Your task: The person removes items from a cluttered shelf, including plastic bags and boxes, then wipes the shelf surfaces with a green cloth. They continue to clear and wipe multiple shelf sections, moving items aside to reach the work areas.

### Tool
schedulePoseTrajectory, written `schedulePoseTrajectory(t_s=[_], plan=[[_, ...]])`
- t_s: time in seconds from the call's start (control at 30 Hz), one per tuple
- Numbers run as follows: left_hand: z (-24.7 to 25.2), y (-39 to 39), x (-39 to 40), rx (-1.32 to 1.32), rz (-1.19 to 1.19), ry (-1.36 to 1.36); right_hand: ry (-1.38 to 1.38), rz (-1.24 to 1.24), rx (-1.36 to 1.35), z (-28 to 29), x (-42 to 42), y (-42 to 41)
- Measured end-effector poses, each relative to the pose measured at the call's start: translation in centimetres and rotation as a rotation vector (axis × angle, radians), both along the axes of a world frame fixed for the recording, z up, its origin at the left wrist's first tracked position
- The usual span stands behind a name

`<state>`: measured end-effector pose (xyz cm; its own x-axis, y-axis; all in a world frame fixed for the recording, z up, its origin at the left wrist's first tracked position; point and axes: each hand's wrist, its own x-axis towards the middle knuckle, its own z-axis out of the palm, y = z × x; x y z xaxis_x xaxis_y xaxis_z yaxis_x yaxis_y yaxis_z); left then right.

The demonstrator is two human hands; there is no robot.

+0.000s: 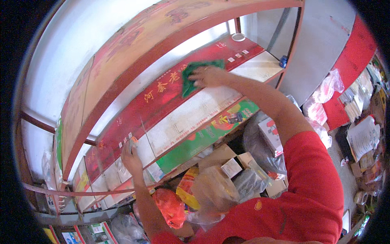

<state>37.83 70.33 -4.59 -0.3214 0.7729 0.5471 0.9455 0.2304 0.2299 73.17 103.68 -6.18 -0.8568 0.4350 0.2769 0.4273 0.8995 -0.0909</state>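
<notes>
My right hand [210, 77], blurred, presses on a green cloth [190, 73] with its fingers spread over it. The cloth lies bunched on a shelf lined with red printed cardboard [164, 88], which bears writing. My left hand [132, 160] is at the shelf's nearer left part, by small white stickers [125, 140] on the red lining. Between its thumb and fingers is a small grey and orange item [133, 141], too small to name. White cardboard [195, 111] covers the front strip of the shelf, beside the red lining.
An upper shelf board [122, 58] with a reddish frame overhangs the lining. A round white lid [238, 37] and a blue can [283, 61] stand at the far end. Below are cardboard boxes [218, 157], a red plastic bag [170, 207] and clear plastic bags [249, 183].
</notes>
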Motion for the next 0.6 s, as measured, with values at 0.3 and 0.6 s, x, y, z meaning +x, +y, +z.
schedulePoseTrajectory(t_s=[0.3, 0.6], plan=[[-1.2, 0.0, -0.3, 0.027, 0.000, -0.103, 0.113, -0.618, 0.121, 2.9, 7.8, 11.8], [-0.8, 0.5, -0.1, 0.017, -0.011, -0.074, 0.109, -0.918, 0.079, 3.6, 15.5, 10.7]])
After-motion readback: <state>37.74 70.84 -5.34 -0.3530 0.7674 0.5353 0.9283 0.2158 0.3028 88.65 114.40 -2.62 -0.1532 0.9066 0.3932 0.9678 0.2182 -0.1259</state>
